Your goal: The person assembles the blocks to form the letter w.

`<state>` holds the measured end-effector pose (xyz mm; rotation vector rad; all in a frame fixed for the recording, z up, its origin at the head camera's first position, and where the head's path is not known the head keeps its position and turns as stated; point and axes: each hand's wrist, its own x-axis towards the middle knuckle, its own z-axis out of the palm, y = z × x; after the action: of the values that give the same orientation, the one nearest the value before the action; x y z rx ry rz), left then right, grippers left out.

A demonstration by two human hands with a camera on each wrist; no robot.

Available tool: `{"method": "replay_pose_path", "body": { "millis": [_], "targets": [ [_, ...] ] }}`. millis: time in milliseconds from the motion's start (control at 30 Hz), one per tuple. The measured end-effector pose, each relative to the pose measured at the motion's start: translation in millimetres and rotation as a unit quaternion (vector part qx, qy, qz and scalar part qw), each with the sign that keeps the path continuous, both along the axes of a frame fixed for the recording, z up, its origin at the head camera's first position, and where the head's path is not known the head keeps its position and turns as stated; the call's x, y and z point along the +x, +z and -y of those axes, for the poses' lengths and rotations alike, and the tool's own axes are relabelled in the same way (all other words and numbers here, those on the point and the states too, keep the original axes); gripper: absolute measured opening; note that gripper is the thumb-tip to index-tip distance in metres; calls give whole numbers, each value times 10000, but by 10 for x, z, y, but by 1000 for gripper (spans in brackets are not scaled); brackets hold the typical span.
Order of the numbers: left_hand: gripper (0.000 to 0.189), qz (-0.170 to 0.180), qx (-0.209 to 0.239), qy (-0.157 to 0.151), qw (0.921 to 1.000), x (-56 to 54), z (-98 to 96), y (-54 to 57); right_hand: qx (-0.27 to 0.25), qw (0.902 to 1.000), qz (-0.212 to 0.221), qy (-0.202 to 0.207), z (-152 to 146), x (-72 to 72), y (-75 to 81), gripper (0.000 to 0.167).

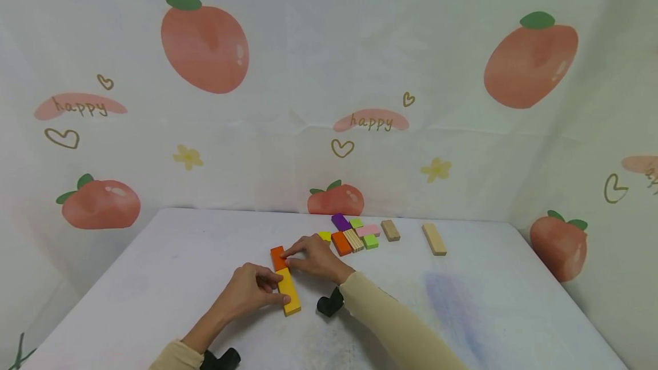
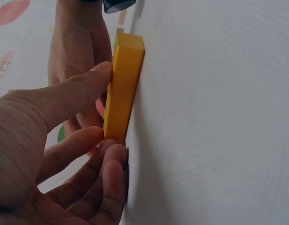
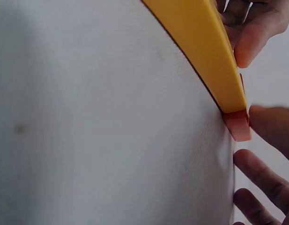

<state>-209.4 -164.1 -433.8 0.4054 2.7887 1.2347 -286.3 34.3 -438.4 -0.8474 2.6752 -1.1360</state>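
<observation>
A long yellow wooden block [image 1: 290, 294] lies flat on the white table, end to end with a shorter orange block [image 1: 276, 257]. My left hand [image 1: 247, 291] holds the yellow block, thumb near its near end and index finger farther up; in the left wrist view the other fingers curl by the far end of the yellow block [image 2: 123, 89]. From the right, my right hand [image 1: 320, 260] holds the orange block between thumb and index finger. In the right wrist view, the orange block [image 3: 238, 127] meets the end of the yellow one, partly hidden by it.
Beyond my right hand lies a cluster of several blocks, among them a purple block [image 1: 341, 222], a pink block [image 1: 368, 230] and another orange block [image 1: 341, 243]. Two plain wooden blocks lie apart on the right, one short [image 1: 390, 230] and one long [image 1: 434, 239]. A printed curtain [image 1: 277, 130] hangs behind the table.
</observation>
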Motion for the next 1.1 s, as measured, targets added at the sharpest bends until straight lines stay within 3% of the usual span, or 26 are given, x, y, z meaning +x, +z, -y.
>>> {"method": "replay_pose_path", "body": {
  "millis": [233, 400, 567, 833, 1100],
  "targets": [
    [44, -23, -43, -52, 10000, -4, 60, 43, 96, 9995, -79, -300, 37, 8, 36, 22],
    [70, 59, -248, 187, 9995, -6, 54, 46, 10, 9981, 227, -565, 39, 13, 61, 25],
    [89, 39, -549, 10, 9985, 3, 44, 27, 10, 9965, 326, -774, 60, 36, 72, 32],
    [90, -77, -592, -47, 9982, 15, 58, 19, 276, 9935, 243, -1077, 73, 38, 88, 40],
    [90, -133, -528, 41, 9985, 18, 131, 107, 315, 9900, 381, -1323, 113, 41, 59, 44]
  ]
}}
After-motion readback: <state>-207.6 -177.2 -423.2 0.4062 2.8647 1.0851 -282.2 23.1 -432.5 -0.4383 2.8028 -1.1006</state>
